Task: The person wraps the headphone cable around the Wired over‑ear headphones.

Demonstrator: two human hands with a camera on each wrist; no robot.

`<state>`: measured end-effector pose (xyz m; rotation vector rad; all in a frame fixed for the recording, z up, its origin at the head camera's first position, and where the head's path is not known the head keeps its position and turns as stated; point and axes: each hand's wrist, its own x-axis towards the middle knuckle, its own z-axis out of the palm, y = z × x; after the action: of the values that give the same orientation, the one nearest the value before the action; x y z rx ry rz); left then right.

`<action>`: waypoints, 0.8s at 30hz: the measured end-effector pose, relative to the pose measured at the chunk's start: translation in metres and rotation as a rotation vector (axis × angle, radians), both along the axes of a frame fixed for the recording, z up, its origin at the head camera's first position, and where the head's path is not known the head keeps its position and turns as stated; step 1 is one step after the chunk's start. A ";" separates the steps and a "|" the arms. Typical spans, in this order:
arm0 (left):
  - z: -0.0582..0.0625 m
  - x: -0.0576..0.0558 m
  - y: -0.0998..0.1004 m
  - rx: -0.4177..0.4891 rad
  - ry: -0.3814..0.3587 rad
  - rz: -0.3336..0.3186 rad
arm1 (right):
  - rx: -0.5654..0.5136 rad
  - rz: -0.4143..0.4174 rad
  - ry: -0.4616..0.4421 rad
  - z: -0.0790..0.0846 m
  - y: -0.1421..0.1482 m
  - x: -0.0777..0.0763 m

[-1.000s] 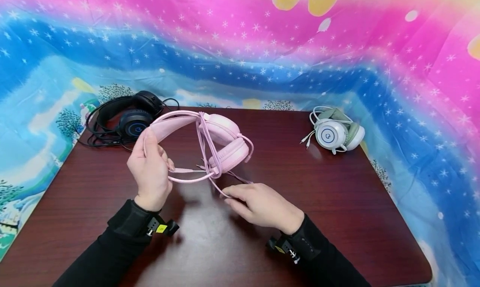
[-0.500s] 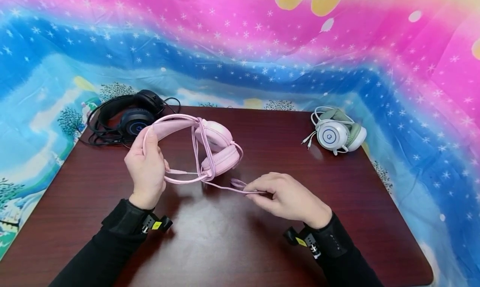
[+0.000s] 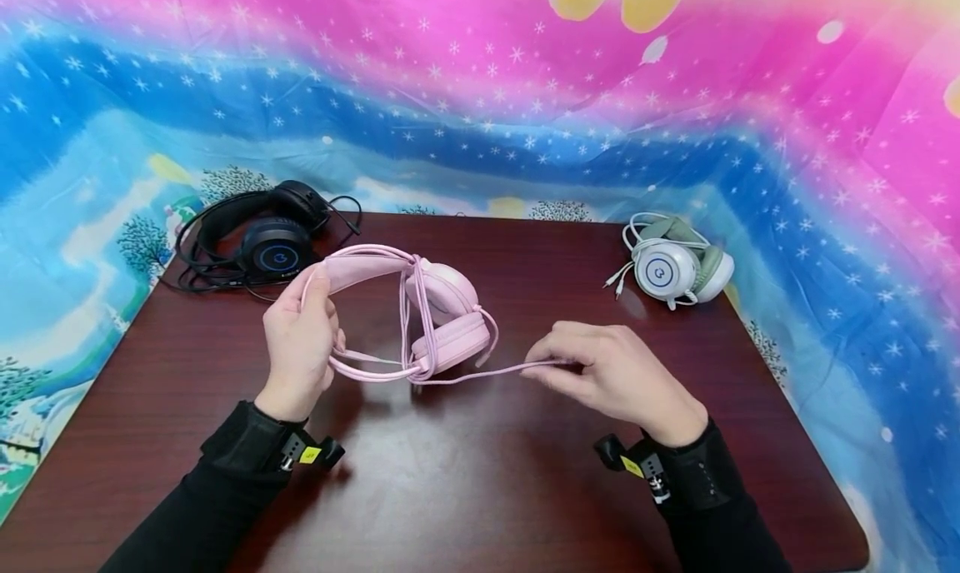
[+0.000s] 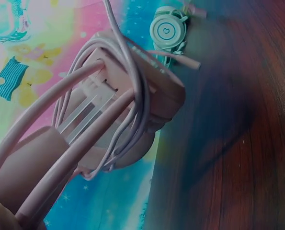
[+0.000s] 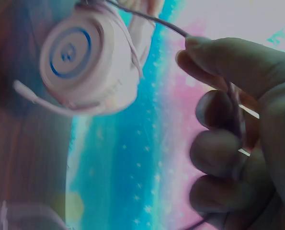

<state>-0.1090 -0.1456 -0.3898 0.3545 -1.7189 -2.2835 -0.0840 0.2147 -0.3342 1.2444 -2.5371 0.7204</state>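
My left hand (image 3: 302,340) grips the headband of a pink headset (image 3: 450,340), holding it above the table with the ear cups to the right. Loops of pink cable (image 4: 141,91) are wound around the band close to the ear cups. From these loops one strand of cable (image 3: 480,376) runs nearly straight to my right hand (image 3: 615,377), which pinches it between thumb and forefinger. In the right wrist view the other fingers (image 5: 214,151) curl around the cable too. A short microphone boom (image 5: 46,103) sticks out from the near ear cup (image 5: 70,57).
On the brown table (image 3: 480,490), a black headset (image 3: 273,244) lies at the back left, just behind my left hand. A white and green headset (image 3: 663,269) with its cable wrapped sits at the back right. Patterned cloth (image 3: 465,98) hangs around the table's back and sides.
My right hand has moved right and slightly up, drawing out a longer strand of cable from the headset. The headset stays in my left hand, shifting slightly and ending a little lower.
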 end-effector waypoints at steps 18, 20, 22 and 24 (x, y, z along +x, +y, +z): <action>0.003 0.006 0.013 -0.075 -0.110 -0.267 | -0.075 0.051 0.171 0.020 0.002 -0.009; 0.004 0.008 0.015 -0.081 -0.115 -0.301 | -0.064 0.007 0.206 0.020 0.000 -0.010; 0.005 0.009 0.017 -0.084 -0.118 -0.330 | -0.053 -0.056 0.240 0.019 -0.001 -0.011; 0.006 0.010 0.018 -0.082 -0.118 -0.359 | -0.053 -0.127 0.270 0.016 -0.002 -0.013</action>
<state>-0.0986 -0.1279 -0.3841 0.1773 -2.0726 -2.4652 -0.0966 0.2123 -0.3181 1.0723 -2.3359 0.5476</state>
